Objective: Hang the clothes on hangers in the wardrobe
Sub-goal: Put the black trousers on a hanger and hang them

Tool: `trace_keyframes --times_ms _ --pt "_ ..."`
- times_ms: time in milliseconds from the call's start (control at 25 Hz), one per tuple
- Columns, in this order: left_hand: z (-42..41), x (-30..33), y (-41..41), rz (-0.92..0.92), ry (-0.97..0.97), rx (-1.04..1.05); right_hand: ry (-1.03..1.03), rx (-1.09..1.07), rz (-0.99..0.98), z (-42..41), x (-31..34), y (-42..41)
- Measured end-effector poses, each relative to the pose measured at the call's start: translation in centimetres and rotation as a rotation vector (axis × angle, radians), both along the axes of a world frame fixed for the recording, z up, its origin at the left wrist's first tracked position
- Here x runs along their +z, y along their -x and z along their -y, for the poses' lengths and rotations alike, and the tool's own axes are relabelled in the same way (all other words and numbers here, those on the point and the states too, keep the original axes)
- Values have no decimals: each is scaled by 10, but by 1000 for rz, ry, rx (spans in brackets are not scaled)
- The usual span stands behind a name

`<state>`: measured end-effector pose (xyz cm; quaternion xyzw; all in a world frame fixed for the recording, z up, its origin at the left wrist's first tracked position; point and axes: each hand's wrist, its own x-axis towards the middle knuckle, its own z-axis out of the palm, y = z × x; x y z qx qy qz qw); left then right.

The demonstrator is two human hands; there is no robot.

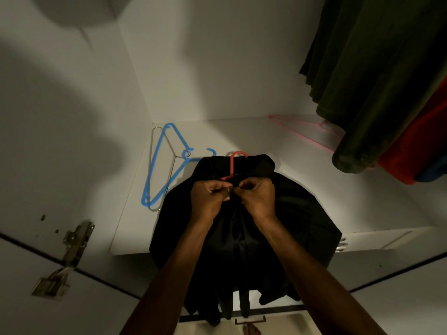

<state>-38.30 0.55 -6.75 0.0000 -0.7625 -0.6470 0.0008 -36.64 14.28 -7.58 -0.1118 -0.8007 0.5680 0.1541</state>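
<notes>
Our left hand [210, 195] and right hand [258, 194] meet at the centre, fingers curled and pinching the front placket of the black shirt [244, 228] just below its collar. The shirt lies on the wardrobe shelf [242, 136], its tails hanging over the front edge toward six o'clock. A red hanger [232, 165] sits inside it, hook poking out at twelve o'clock. At ten o'clock lie a blue hanger [159, 163] and a wire hanger [169, 146]; at two o'clock a pink hanger [302, 131] lies under hung clothes [377, 76].
</notes>
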Motion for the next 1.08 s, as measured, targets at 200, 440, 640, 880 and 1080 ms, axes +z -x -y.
trace_keyframes --times_ms 200,440,640,880,1080 --pt "-4 -6 -3 -44 20 33 26 41 -13 -2 -1 0" --pt "0 -7 -1 -42 16 7 77 67 26 -3 0 -1" --pt "-1 -8 -2 -55 27 39 116 121 4 -6 3 -4" --pt "-2 1 -8 -26 -41 24 95 149 -33 -11 -3 -4" --pt "-1 -2 -11 -88 -40 58 158 146 -48 -6 2 -9"
